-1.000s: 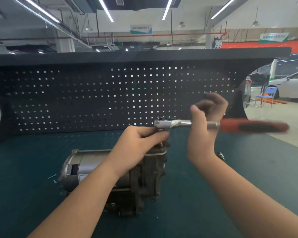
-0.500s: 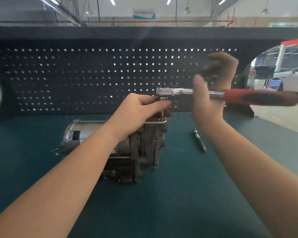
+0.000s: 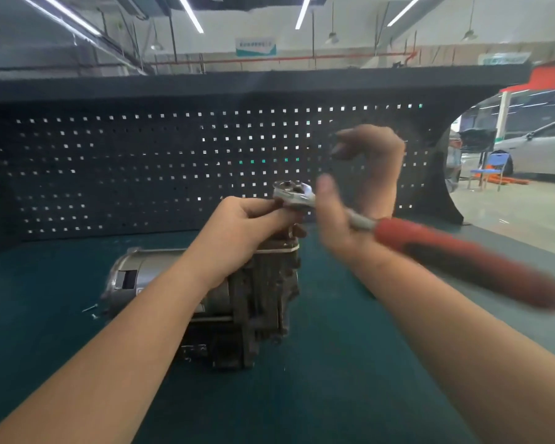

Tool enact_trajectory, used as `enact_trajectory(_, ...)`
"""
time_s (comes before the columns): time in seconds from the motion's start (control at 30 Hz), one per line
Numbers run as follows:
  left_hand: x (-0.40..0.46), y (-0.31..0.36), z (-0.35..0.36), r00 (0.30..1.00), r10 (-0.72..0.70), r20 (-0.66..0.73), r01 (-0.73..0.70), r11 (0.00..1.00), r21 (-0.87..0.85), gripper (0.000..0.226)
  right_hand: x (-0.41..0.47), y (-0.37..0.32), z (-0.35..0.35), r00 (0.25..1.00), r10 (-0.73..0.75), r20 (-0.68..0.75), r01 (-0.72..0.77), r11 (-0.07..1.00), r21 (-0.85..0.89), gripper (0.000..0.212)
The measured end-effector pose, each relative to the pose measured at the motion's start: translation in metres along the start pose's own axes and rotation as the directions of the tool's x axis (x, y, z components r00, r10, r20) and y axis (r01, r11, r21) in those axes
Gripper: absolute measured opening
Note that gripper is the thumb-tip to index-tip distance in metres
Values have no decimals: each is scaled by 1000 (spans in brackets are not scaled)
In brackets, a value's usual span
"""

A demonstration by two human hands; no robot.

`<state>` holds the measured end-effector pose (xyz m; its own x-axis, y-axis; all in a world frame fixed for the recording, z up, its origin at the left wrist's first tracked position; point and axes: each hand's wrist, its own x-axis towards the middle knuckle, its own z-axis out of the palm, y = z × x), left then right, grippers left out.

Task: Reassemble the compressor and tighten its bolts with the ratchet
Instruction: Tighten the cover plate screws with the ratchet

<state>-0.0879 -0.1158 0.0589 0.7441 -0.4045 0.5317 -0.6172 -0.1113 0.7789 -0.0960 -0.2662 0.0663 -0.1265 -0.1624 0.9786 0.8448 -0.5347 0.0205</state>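
The compressor [image 3: 205, 302] lies mid-bench while the left hand [image 3: 247, 225] pinches the ratchet [image 3: 398, 232] head steady over a top bolt, its handle toward four o'clock under the loosely open right hand [image 3: 356, 200].

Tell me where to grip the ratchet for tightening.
Grip the ratchet on its long red handle, coming from the right side. The metal head sits over the compressor under the left hand, and the handle juts out free to the right.

A vehicle workshop: dark pegboard [image 3: 173, 161] backs the teal-matted surface [image 3: 318, 395], strip lights [image 3: 189, 14] overhead, a parked car [image 3: 539, 149] (pale) beyond.
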Motion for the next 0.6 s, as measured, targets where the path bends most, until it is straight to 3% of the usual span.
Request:
enact_trajectory(0.03,0,0,0,1000,9,8,-9,1000,-21,15,0,5,-2,980,191,-47,-186,978,91,34)
enact_trajectory(0.07,0,0,1,1000,14,-9,-14,1000,-22,17,-1,8,-2,908,414,-68,-395,899,188,33)
enact_trajectory(0.1,1,-2,1,999,31,-32,-32,999,-16,17,-1,7,3,779,626,-42,-592,755,282,33)
enact_trajectory(0.13,1,-2,2,998,29,-51,-31,999,-34,16,-2,5,7,660,751,4,-701,613,364,33)
enact_trajectory(0.17,2,-3,1,998,29,-56,-32,997,-63,17,-1,1,12,602,799,20,-736,544,402,31)
enact_trajectory(0.2,1,-1,3,999,15,-51,-21,995,-102,18,1,-4,15,632,775,-25,-701,585,409,27)
enact_trajectory(0.23,1,-1,3,999,13,-44,-18,992,-123,19,3,-10,15,723,685,-93,-611,696,377,26)
enact_trajectory(0.3,3,-1,3,999,1,-53,-5,997,-76,10,6,-24,15,949,295,-111,-291,955,48,35)
enact_trajectory(0.33,3,-1,2,997,-8,-72,8,1000,1,9,3,-32,18,998,65,10,-63,989,-134,35)
enact_trajectory(0.4,6,-4,0,993,-14,-115,33,986,163,14,-6,-45,25,947,-209,246,281,909,-307,41)
enact_trajectory(0.43,6,-6,-1,991,-20,-132,44,983,181,18,-7,-43,26,935,-228,272,310,897,-315,41)
enact_trajectory(0.5,5,-2,1,990,-42,-131,50,997,65,27,-6,-27,20,972,-143,189,188,950,-250,35)
enact_trajectory(0.57,1,2,7,995,-22,-100,16,998,-56,19,-3,-9,9,991,131,32,-129,989,-75,29)
enact_trajectory(0.6,1,3,9,994,-15,-109,8,998,-68,14,0,-3,5,945,326,-27,-325,945,48,28)
